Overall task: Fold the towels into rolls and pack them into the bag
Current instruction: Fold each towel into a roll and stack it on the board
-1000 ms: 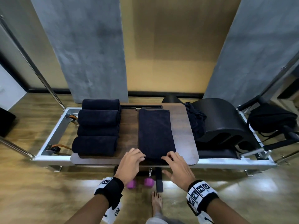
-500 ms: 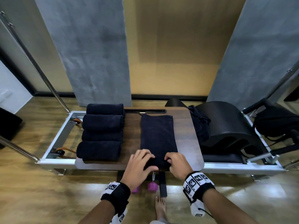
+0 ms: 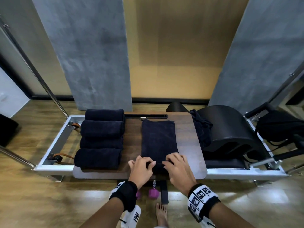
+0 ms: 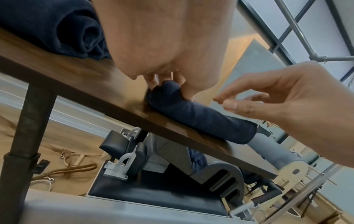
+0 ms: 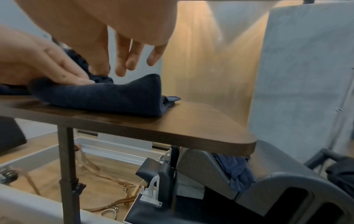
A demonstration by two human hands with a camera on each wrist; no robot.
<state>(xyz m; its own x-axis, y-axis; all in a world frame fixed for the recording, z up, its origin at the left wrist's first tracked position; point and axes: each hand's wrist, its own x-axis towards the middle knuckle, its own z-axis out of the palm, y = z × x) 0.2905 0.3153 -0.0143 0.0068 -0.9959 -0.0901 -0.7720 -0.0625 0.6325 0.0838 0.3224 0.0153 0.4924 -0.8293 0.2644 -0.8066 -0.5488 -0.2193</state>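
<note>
Along the tabletop [image 3: 189,153] edge nearest you, your left hand [image 3: 141,168] pinches the towel [image 3: 158,137] while your right hand [image 3: 179,170] arches over it, relaxed.

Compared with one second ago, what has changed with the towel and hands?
The left hand and right hand moved forward and turned the near edge of the towel into a first roll; the left pinches it, the right is over it, fingers loose. The four rolled towels and the towel's far part stayed put.
</note>
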